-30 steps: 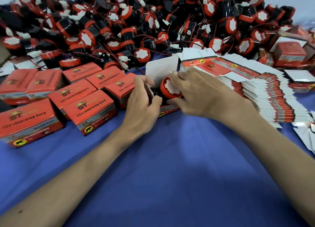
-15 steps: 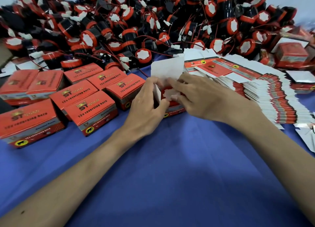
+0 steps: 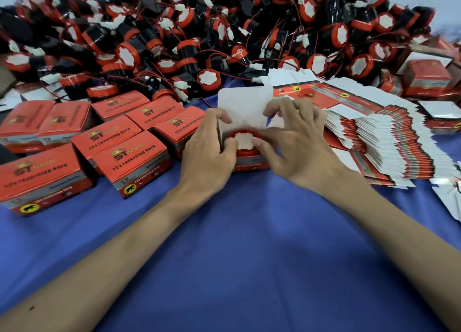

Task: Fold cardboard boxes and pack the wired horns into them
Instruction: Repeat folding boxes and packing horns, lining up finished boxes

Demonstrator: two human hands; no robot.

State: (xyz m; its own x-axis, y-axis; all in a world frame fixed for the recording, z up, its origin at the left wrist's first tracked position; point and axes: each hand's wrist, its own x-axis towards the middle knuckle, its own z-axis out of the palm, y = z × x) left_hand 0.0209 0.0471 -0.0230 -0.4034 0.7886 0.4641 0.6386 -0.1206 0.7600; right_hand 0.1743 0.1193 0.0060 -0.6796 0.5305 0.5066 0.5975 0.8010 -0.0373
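1. The horn (image 3: pixel 245 142) stands on end inside the open box (image 3: pixel 250 166). Its round red face with the white sticker points straight up, so its long axis is upright.
2. The open box sits on the counter (image 3: pixel 249 244) just right of the closed boxes, between the two hands. Its white lid flap (image 3: pixel 240 105) stands up behind the horn and leans slightly away from the person.
3. The left hand (image 3: pixel 207 154) grips the left side of the box with its fingers curled over the wall. Its thumb lies against the horn's red rim.
4. The right hand (image 3: pixel 296 147) holds the right side. Its fingers are bent and spread with their tips at the lid flap, and its thumb touches the horn's rim.
5. The closed boxes (image 3: pixel 129 154) are red with "12v reversing horn" printed on them. They stand in rows to the left, touching one another, with their lids shut, so their contents are hidden.
6. A fanned stack of flat boxes (image 3: pixel 389 142) lies to the right of the open box.
7. A big heap of loose horns (image 3: pixel 224 32), black and red with thin wires and white plugs, fills the far side of the counter.
8. A blue cloth covers the counter, and a pale wall shows behind the heap.
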